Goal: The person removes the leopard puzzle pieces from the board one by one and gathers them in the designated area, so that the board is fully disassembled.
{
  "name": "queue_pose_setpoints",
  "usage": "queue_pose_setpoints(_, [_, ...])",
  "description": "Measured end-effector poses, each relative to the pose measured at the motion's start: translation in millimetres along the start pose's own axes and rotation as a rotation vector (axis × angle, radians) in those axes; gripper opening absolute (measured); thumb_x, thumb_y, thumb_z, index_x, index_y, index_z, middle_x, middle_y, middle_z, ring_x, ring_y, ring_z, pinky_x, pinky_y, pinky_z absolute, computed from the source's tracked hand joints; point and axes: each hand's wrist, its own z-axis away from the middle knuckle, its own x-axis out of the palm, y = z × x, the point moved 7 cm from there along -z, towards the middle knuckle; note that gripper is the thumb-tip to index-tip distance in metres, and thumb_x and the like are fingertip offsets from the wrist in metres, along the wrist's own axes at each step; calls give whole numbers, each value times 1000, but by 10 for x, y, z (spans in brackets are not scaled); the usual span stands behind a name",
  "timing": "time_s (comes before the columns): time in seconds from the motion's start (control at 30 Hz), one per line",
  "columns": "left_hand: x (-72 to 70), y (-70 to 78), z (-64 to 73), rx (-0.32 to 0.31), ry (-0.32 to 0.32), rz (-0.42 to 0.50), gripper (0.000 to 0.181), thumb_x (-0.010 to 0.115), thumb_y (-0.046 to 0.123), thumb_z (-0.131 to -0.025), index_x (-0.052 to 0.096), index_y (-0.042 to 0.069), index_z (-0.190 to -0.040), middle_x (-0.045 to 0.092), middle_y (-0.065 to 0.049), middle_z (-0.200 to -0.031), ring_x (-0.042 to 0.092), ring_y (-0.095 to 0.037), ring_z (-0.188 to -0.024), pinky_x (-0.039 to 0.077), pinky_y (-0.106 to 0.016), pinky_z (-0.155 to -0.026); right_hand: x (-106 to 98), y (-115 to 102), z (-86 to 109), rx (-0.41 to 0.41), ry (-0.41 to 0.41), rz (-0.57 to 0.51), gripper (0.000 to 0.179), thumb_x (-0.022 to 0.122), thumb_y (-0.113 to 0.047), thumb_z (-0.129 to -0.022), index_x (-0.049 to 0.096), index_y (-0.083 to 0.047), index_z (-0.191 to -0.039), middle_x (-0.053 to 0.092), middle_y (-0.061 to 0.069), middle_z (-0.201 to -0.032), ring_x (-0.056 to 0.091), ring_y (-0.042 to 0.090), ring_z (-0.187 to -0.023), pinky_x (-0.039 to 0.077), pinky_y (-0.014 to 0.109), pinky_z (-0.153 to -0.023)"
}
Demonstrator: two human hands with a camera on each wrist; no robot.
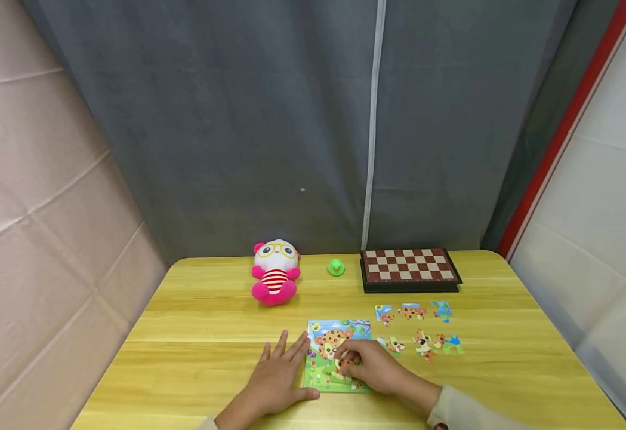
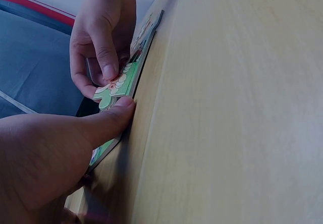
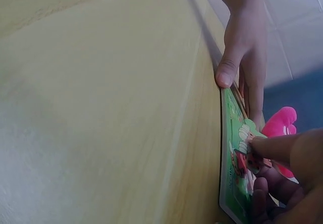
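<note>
A puzzle board (image 1: pixel 320 382) printed with a spotted cartoon leopard on green and blue lies on the table in the head view. My right hand (image 1: pixel 374 364) pinches a green and orange puzzle piece (image 2: pixel 121 84) between thumb and fingers, just over the lower part of the board. Fingers spread, my left hand (image 1: pixel 276 375) rests at the board's left side, its thumb touching the lower left corner. In the right wrist view the held piece (image 3: pixel 246 133) looks slightly raised off the board; whether it touches is hard to tell.
Several loose puzzle pieces (image 1: pixel 412 311) lie in two rows right of the board. Behind them sits a checkered board-game box (image 1: pixel 410 266). A pink and white plush panda (image 1: pixel 275 273) and a small green duck toy (image 1: pixel 336 267) stand near the table's back edge.
</note>
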Motion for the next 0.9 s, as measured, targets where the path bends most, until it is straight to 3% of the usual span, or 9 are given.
queue_pose_setpoints(0.3, [-11, 10, -1, -1, -2, -7, 110, 51, 86, -82, 25, 19, -165, 14, 4, -173, 11, -42, -157, 18, -73, -118, -32, 10, -20, 14, 7, -57, 12, 75, -12, -94, 73, -14, -106, 69, -4, -84, 60, 6, -69, 52, 24, -61])
queue_pose_setpoints(0.9, [-21, 19, 1, 0, 0, -5, 110, 52, 86, -82, 27, 19, -165, 15, 3, -173, 11, -43, -157, 18, -73, -118, -144, -6, 51, 34, 20, -88, 13, 74, -14, -95, 72, -13, -109, 66, -4, -85, 60, 8, -74, 52, 24, -66])
